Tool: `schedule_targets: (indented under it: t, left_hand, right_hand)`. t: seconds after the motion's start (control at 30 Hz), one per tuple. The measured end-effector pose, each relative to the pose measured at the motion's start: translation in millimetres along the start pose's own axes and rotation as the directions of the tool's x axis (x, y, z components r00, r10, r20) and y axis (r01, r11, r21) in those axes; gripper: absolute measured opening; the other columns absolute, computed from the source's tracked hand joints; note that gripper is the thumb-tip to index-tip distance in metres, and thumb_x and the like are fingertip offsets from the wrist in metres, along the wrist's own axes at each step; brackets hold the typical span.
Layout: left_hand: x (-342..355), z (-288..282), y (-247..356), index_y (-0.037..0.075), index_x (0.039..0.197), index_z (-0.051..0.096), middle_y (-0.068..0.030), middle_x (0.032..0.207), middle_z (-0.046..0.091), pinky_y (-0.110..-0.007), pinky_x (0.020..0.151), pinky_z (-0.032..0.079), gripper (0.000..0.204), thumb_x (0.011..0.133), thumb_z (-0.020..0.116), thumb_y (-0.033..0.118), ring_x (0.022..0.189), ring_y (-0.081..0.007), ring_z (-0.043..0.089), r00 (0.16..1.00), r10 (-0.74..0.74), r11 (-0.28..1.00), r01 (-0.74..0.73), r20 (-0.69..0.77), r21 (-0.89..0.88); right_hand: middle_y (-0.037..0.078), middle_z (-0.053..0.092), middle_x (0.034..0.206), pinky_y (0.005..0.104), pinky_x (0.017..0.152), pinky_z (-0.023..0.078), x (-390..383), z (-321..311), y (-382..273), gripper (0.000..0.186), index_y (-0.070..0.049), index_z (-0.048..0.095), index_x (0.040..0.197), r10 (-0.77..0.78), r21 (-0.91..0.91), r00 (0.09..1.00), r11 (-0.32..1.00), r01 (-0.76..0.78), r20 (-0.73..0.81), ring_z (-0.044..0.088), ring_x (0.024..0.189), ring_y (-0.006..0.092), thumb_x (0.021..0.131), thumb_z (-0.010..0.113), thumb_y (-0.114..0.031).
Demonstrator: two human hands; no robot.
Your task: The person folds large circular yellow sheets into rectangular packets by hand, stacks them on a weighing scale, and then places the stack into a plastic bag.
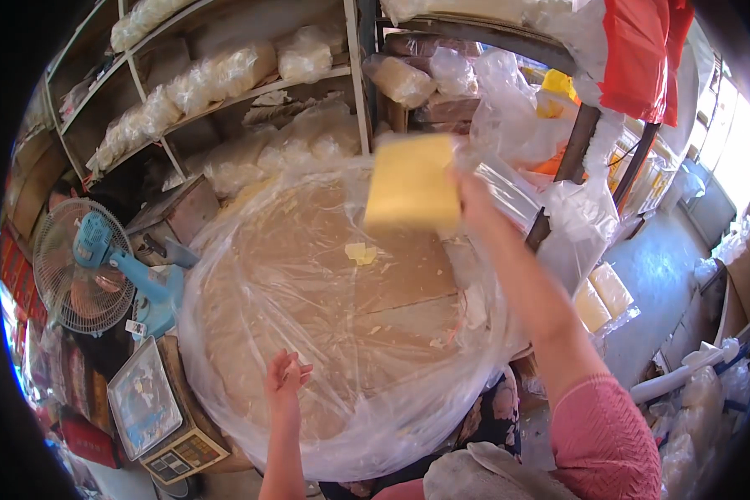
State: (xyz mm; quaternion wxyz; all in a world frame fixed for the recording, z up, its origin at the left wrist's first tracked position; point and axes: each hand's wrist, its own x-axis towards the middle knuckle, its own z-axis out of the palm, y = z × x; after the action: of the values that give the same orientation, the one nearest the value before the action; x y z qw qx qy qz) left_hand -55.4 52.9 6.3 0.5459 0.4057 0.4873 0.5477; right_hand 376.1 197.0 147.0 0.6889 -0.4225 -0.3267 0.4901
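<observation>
My right arm reaches far across a round table (300,250) covered in clear plastic. At its end my right hand (472,200), smeared by motion, is closed on the right edge of a yellow rectangular slab or stack of sheets (412,185), which is held up above the table's far side. Over the near part of the table hovers my left hand (287,375), its fingers loosely curled and apart with nothing in them. A small yellow scrap (361,253) lies on the table below the yellow slab.
Left of the table stand a blue fan (154,287) and a weighing scale (146,392) with a metal pan. Shelves (250,100) behind hold bagged goods. At the right, a dark post (577,146) carries red plastic bags (637,58); wrapped yellow packs (604,296) lie beyond the table edge.
</observation>
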Motion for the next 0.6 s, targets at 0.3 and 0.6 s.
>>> schedule_targets:
  t: [0.3, 0.6]
  left_hand:
    - [4.9, 27.3, -31.0, 0.001, 0.124, 0.054, -0.0082, 0.114, 0.062, -0.028, 0.079, 0.053, 0.033, 0.091, 0.060, 0.004, 0.090, -0.0188, 0.067, 0.982, -0.058, 0.994, 0.039, 0.182, 0.104]
    - [-35.0, 45.2, -60.7, -0.004, 0.119, 0.054, -0.0133, 0.104, 0.065, -0.032, 0.079, 0.056, 0.028, 0.092, 0.058, 0.000, 0.085, -0.0205, 0.067, 0.947, -0.160, 0.955, 0.078, 0.279, 0.285]
  right_hand:
    - [0.004, 0.066, 0.086, 0.0257, 0.064, 0.052, -77.6, -78.8, 38.3, 0.012, -0.002, 0.064, 0.102, -0.121, -0.328, 0.986, 0.932, 0.151, 0.110, 0.065, 0.073, 0.0130, 0.092, 0.061, -0.007]
    - [0.005, 0.056, 0.062, 0.0273, 0.047, 0.047, -213.3, -215.5, -84.6, 0.028, 0.004, 0.060, 0.097, -0.450, -0.268, 0.869, 0.880, 0.392, -0.205, 0.058, 0.049, 0.0162, 0.099, 0.054, -0.023]
